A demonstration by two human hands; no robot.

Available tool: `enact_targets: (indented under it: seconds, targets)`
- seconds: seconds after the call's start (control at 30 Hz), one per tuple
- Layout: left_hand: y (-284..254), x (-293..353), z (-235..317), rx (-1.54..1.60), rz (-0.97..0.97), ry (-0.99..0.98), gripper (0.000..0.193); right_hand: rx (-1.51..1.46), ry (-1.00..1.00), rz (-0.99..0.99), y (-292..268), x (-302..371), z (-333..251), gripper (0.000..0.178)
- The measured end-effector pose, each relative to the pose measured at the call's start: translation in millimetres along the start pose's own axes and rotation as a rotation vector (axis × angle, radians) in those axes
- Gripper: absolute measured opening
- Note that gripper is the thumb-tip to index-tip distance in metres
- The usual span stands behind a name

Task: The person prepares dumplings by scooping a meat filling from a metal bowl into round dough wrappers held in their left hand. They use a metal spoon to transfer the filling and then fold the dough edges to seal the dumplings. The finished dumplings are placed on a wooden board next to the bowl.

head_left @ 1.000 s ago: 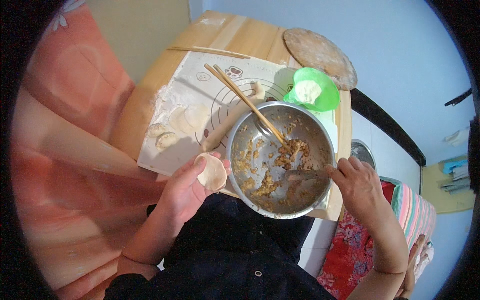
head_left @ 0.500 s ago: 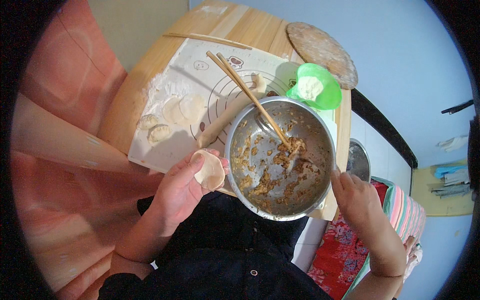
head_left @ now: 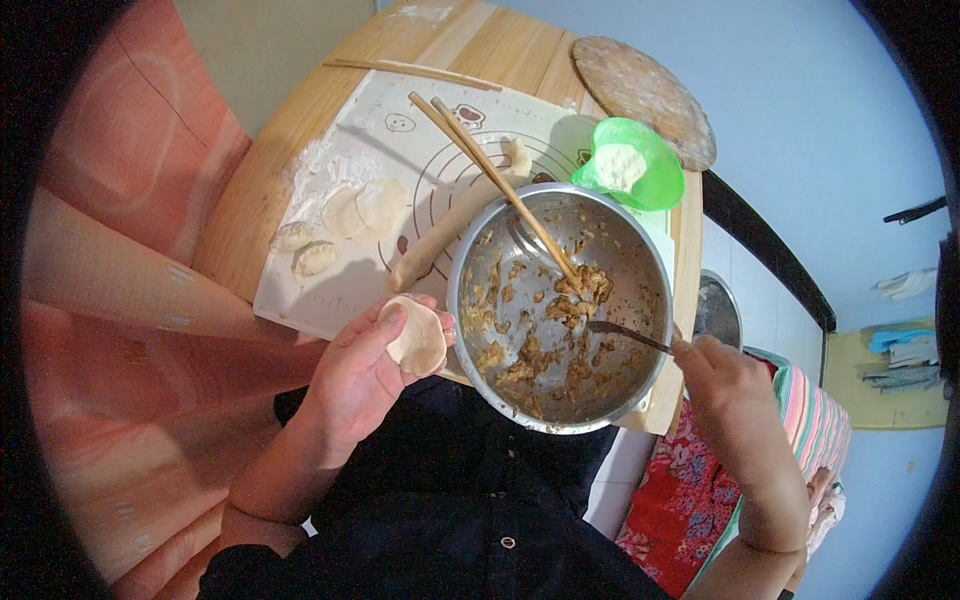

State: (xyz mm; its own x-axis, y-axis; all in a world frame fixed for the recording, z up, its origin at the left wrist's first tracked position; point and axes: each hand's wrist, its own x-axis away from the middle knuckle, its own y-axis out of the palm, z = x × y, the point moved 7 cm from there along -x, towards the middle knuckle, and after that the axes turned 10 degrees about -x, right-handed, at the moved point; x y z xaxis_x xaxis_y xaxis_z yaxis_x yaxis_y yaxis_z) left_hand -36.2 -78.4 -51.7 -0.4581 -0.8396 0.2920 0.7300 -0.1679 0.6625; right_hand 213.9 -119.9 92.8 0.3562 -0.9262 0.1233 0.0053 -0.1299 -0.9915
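Observation:
In my left hand (head_left: 350,365) rests a round dough wrapper (head_left: 417,340), slightly cupped, with the thumb over its edge and fingers behind it. Beside it stands a steel mixing bowl (head_left: 515,400) with brown minced filling (head_left: 588,290) smeared over its bottom and walls. My right hand (head_left: 725,378) is closed at the bowl's right rim on what looks like a slim metal spoon (head_left: 640,337). The spoon's dark shaft reaches over the rim to the filling; its far tip is hard to make out. A pair of chopsticks (head_left: 490,172) leans in the bowl.
A printed dough mat (head_left: 360,110) on the wooden table (head_left: 270,150) bears a rolling-pin-shaped dough roll (head_left: 440,240), flat wrappers (head_left: 365,208) and two folded dumplings (head_left: 315,258). Behind the bowl are a green bowl of flour (head_left: 655,180) and a round floured board (head_left: 640,95).
The spoon in my right hand has shifted within the bowl and its shaft shows more plainly. My left hand keeps the wrapper almost where it was; the view has moved slightly.

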Motion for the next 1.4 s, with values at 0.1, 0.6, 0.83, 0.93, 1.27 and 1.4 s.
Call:
enact_targets:
  seconds: [0.1, 0.6, 0.83, 0.93, 1.27, 1.4]
  targets:
    - [1, 0, -2, 0.017, -0.004, -0.008, 0.029, 0.108, 0.027, -0.065, 20, -3, 13, 0.030]
    - [-1, 2, -2, 0.000, 0.008, 0.002, 0.030, 0.119, 0.046, 0.046, 21, -11, 23, 0.024]
    - [-7, 8, 1, -0.004, 0.022, 0.023, 0.030, 0.103, -0.003, 0.085, 5, -4, 15, 0.029]
    - [-9, 7, 0, -0.003, 0.029, 0.037, 0.030, 0.175, -0.077, 0.017, 0, 10, 1, 0.030]
    - [-2, 3, -1, -0.044, 0.021, 0.004, 0.034, -0.404, -0.066, -0.183, 2, 10, -36, 0.023]
    - [-12, -17, 16, -0.205, 0.018, 0.067, 0.039, -0.630, 0.064, -0.050, 10, 9, -18, 0.020]
